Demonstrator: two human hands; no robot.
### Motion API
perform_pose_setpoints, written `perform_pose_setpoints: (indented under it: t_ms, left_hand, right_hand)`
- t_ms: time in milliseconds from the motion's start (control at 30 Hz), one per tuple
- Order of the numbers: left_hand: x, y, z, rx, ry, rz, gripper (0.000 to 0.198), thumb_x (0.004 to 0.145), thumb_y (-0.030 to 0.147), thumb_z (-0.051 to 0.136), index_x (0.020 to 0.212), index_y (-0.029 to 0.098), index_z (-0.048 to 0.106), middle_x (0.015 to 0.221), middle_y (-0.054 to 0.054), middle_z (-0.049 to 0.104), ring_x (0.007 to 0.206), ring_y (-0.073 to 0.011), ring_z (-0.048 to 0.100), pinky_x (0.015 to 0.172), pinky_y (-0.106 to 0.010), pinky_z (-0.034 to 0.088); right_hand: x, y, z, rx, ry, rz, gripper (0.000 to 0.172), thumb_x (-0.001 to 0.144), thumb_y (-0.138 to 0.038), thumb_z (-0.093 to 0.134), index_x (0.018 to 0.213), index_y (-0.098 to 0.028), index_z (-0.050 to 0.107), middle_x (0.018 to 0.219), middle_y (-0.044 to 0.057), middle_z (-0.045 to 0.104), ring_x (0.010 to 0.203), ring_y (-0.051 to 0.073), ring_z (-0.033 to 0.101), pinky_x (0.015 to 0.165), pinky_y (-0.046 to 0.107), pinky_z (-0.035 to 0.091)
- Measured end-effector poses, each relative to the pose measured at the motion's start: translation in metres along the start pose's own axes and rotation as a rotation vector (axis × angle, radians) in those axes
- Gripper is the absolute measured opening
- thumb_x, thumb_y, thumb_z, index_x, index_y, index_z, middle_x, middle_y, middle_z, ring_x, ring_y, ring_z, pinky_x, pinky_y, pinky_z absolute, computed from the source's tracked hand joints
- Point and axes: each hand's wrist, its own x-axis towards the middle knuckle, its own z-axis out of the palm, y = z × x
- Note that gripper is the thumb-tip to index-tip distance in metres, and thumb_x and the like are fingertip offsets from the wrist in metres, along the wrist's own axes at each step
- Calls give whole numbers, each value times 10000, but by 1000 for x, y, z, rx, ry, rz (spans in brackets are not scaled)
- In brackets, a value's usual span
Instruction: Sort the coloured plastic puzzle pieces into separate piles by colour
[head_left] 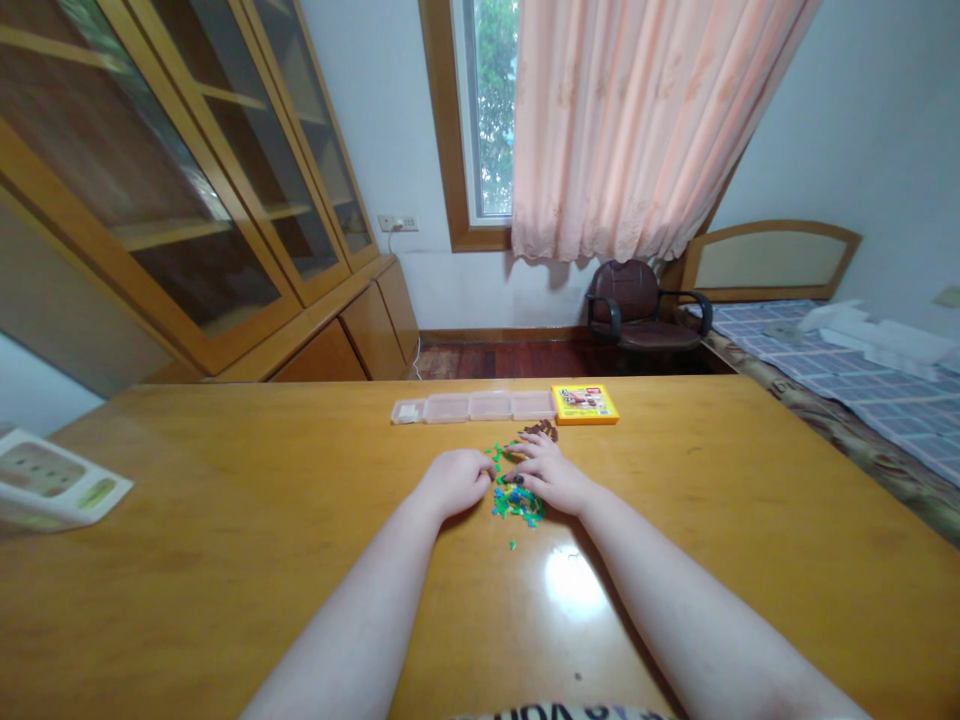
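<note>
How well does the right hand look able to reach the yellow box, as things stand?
Probably yes: the yellow box lies just beyond the right hand, slightly to its right, with bare tabletop between them. The brown pieces sit to the left of that path.

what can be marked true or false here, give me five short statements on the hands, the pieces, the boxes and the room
1. The yellow box lies at the right end of the row of clear trays. True.
2. Green and blue pieces lie loose on the table. True.
3. One hand rests on the yellow box. False: the left hand and the right hand are both by the loose pieces.
4. A chair stands beyond the table. True.
5. The window is fully covered. False: a strip of window glass shows to the left of the pink curtain.
</note>
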Motion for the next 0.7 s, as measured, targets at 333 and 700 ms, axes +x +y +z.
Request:
perform_pose_setpoints:
  t_ms: [333, 700]
  left_hand:
    - [-1, 3, 1, -51, -70, 45, 353, 750, 203, 473, 1001, 293, 704, 1012, 7, 712, 942, -181, 633, 848, -270, 459]
    - [1, 3, 4, -20, -83, 47, 367, 759, 219, 479, 1048, 313, 685, 1046, 5, 703, 951, -193, 634, 837, -278, 461]
  right_hand:
    - [0, 3, 0, -25, 96, 64, 344, 920, -379, 392, 945, -273, 718, 1261, 47, 563, 1278, 281, 328, 1068, 566, 159]
    - [1, 7, 1, 19, 167, -14, 340, 916, -360, 415, 841, -256, 730, 1144, 36, 635, 1217, 259, 405, 1057, 518, 237]
